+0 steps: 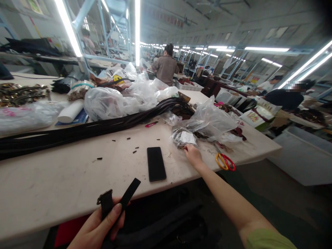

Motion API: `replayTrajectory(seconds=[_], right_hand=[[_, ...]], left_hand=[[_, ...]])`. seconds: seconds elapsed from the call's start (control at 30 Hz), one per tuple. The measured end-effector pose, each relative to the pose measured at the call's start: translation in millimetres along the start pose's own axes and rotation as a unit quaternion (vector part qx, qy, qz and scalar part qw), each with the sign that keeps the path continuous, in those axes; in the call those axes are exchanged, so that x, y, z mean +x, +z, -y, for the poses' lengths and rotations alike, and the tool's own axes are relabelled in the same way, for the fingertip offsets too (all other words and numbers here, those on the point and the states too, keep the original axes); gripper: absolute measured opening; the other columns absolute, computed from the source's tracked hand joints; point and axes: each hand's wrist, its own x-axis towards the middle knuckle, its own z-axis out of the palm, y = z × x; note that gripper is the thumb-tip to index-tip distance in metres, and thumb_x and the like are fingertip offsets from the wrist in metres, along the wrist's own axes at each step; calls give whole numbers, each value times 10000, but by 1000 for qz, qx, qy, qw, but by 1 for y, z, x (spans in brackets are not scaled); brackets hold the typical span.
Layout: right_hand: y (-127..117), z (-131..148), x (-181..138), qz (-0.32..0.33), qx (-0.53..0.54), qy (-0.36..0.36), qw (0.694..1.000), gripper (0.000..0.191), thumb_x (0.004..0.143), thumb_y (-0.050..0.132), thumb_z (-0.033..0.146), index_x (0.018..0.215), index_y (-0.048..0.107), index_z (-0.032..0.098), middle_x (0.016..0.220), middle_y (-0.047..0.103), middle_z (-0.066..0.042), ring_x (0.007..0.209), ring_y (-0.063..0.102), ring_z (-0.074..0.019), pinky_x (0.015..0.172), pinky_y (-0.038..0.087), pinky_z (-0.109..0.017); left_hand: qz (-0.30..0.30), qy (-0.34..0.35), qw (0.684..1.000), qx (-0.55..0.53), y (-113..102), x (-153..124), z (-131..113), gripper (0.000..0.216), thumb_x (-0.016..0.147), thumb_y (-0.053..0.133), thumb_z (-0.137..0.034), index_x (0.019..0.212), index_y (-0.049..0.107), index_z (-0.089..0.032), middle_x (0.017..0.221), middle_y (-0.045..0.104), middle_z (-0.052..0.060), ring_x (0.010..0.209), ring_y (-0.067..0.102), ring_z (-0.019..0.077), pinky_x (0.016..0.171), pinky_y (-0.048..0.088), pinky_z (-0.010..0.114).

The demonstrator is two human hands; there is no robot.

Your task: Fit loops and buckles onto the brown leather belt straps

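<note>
Nearest the camera, the left hand [100, 226] gripped a black strap piece [118, 200], thumb pressed over it, with one end folded back and the other sticking up to the right over the near edge of the table [52, 186]. Farther right, the right hand [192, 154] reached out across the table, its fingertips closed on the edge of a small clear bag of dark parts [184, 137]; how firmly it pinched could not be told. Just right of that hand lay scissors [225, 162] with one yellow and one red handle. Between the two hands, a black phone [156, 163] lay flat on the table. A long bundle of dark straps [85, 129] ran from the far left toward the middle, among crumpled clear plastic bags [109, 102]. Small black offcuts [128, 145] were scattered on the tabletop. At the far end, a person in a brown top [166, 67] stood facing away.
</note>
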Motion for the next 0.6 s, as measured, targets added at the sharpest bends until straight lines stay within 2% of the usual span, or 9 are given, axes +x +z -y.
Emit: replayTrajectory(seconds=[0.1, 0.17, 0.27, 0.37, 0.47, 0.6], right_hand=[[-9, 4, -9, -28, 86, -1, 996, 147, 800, 498, 226, 877, 564, 120, 894, 597, -77, 851, 541, -181, 828, 400, -365], [-14, 17, -18, -31, 159, -3, 987, 201, 795, 478, 304, 864, 536, 125, 844, 614, -87, 794, 560, -184, 768, 430, -346], [-21, 59, -45, 5, 274, -31, 961, 301, 815, 418, 421, 887, 477, 135, 828, 634, -102, 723, 589, -178, 644, 468, -309], [-30, 113, -92, 70, 366, -81, 925, 328, 816, 448, 477, 868, 468, 154, 804, 644, -79, 679, 593, -156, 604, 481, -283], [-39, 153, -139, 103, 444, -124, 881, 254, 785, 572, 409, 827, 510, 167, 754, 632, -38, 668, 587, -138, 622, 483, -264], [-45, 174, -168, 18, 422, -238, 874, 84, 800, 590, 241, 857, 545, 198, 839, 626, -25, 794, 598, -147, 702, 485, -270]], left_hand=[[34, -5, 999, 7, -1, 2, 2, 519, 663, 627, -587, 974, 521, -185, 512, 512, -40, 473, 420, 110, 460, 304, 226], [56, 7, 998, -13, 3, 1, -2, 532, 666, 614, -597, 969, 510, -172, 442, 443, -60, 424, 356, 96, 435, 252, 224], [82, 19, 995, -48, 12, -4, -12, 488, 707, 587, -573, 955, 494, -163, 403, 375, -83, 394, 288, 73, 429, 193, 214], [120, 27, 989, -84, 22, -9, -23, 366, 767, 556, -504, 872, 492, -159, 448, 381, -79, 410, 286, 57, 435, 207, 203], [169, 19, 975, -145, 26, -14, -29, 296, 795, 535, -447, 792, 476, -157, 474, 379, -72, 407, 284, 54, 425, 230, 202], [180, -4, 962, -205, 21, -25, -31, 276, 771, 572, -406, 753, 447, -160, 463, 353, -82, 394, 240, 44, 402, 203, 193]])
